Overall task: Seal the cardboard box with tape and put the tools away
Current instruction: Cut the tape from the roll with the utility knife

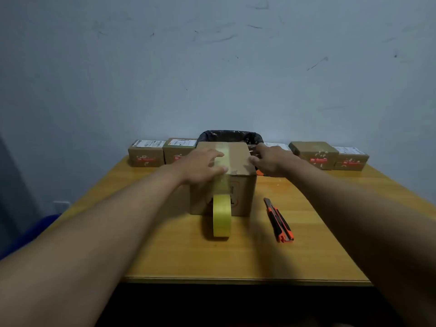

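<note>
A brown cardboard box [238, 161] stands mid-table with its flaps closed. A strip of yellowish tape [223, 152] runs across its top and down the near face to the tape roll [221, 217], which stands on edge on the table against the box. My left hand [200, 165] lies flat on the box top, fingers spread over the tape. My right hand [269, 159] grips the box's right top edge and side. An orange-and-black utility knife [279, 220] lies on the table right of the roll.
The wooden table [179, 253] ends in a near edge low in view. Along its far edge sit several small labelled cardboard boxes, such as one at left [146, 154] and one at right [315, 154]. A bin with a black bag [230, 135] stands behind the box.
</note>
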